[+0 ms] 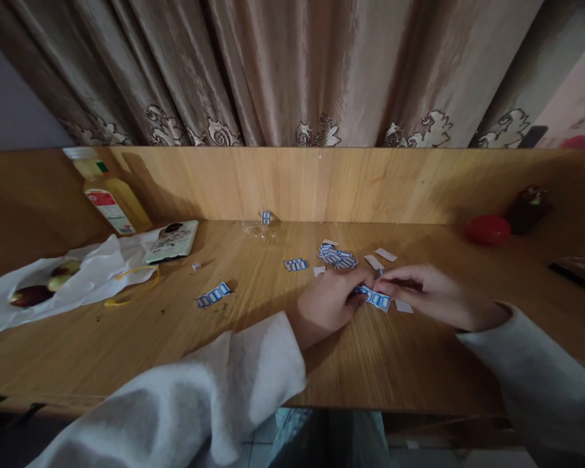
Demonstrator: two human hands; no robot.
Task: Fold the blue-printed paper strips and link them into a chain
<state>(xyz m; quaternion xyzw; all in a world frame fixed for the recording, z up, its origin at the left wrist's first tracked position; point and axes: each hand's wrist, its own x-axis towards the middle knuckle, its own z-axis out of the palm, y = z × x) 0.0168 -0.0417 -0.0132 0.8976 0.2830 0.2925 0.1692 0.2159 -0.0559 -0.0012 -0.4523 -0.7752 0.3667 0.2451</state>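
Observation:
My left hand is closed on the left end of a blue-and-white printed paper strip, just above the table. From the other side my right hand pinches at the strip's upper edge; its fingertips are pressed together, and part of the strip is hidden by both hands. Behind them lies a loose pile of similar blue-and-white paper pieces. White paper slips lie around the pile. A short row of the printed pieces sits left of it, and another printed strip lies farther left.
At the left stand a bottle of yellow liquid, a flat printed packet and crumpled white paper with fruit on it. A small printed piece leans near the wooden back panel. A red round object is at the right.

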